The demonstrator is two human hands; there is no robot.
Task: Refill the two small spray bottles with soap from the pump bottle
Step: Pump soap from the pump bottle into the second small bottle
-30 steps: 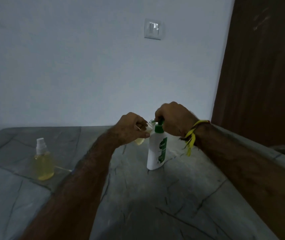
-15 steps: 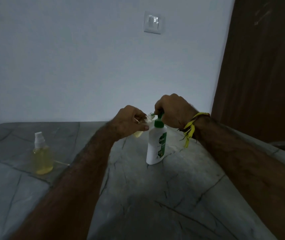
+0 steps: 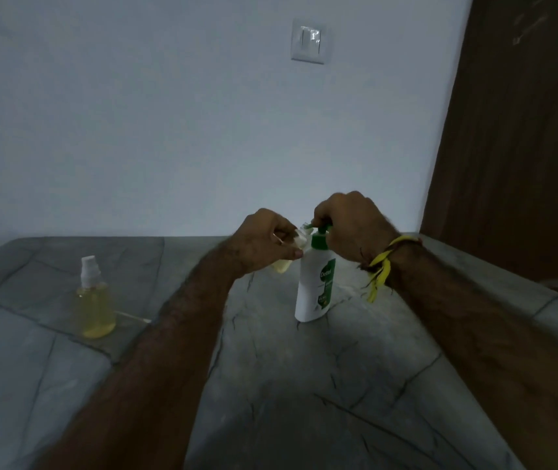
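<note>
Dettol pump bottle under gripping right hand, left hand holding spray bottle

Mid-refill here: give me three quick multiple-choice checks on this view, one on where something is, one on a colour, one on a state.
1. Where does the capped spray bottle stand?
A. On the stone counter, to the left of the left forearm
B. Behind the pump bottle, against the wall
C. In the right hand

2. What colour is the pump head?
A. Red
B. Green
C. Black

3. What is the left hand doing?
A. Resting flat on the counter
B. Gripping the wall switch
C. Holding a small bottle up at the pump spout

Answers:
1 A: the capped spray bottle stands alone on the counter.
2 B: the pump head on the white pump bottle is green, under the right hand.
3 C: the left hand holds the small bottle by the spout.
</note>
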